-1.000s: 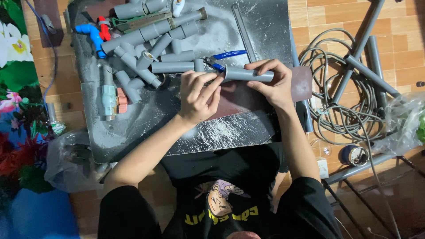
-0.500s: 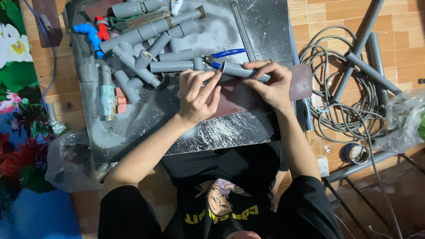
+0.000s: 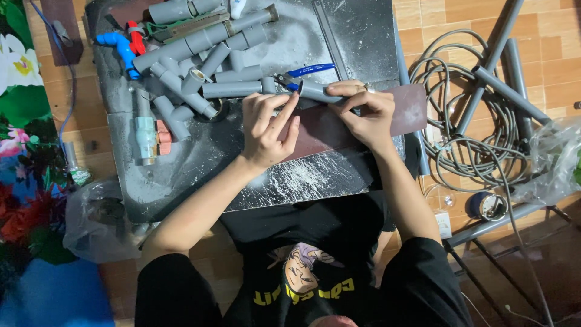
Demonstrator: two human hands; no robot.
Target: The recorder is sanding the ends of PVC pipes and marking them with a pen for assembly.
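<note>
I see the right hand [image 3: 363,115] closed around a short grey pipe [image 3: 319,92], fingers curled over its right part so that only the left end shows. The pipe lies nearly level, tilted slightly down to the right, over a brown sheet [image 3: 339,124] spread on the dusty grey board [image 3: 200,175].

The left hand [image 3: 266,130] is at the pipe's open left end. Its index fingertip touches or comes very close to the rim; I cannot tell which. The remaining fingers are loosely bent and hold nothing that I can make out, so I record this hand as open. Its palm rests over the left edge of the brown sheet.

Just behind the pipe end lie pliers [image 3: 305,74] with blue handles, pointing away to the upper right. Left of these sits a heap of fittings [image 3: 200,66]: grey pipe lengths, tees and elbows, jumbled and touching. A blue elbow [image 3: 118,45] with a red part beside it is at the far left of the heap. A pale valve [image 3: 147,130] with a red handle lies apart, nearer the board's left edge.

White dust [image 3: 302,175] streaks the board's near edge, in front of the sheet.

On the tiled floor to the right lie a coiled grey cable [image 3: 466,139] and long grey tubes [image 3: 502,85] crossing it. A clear bag [image 3: 97,221] sits at the lower left of the board.
</note>
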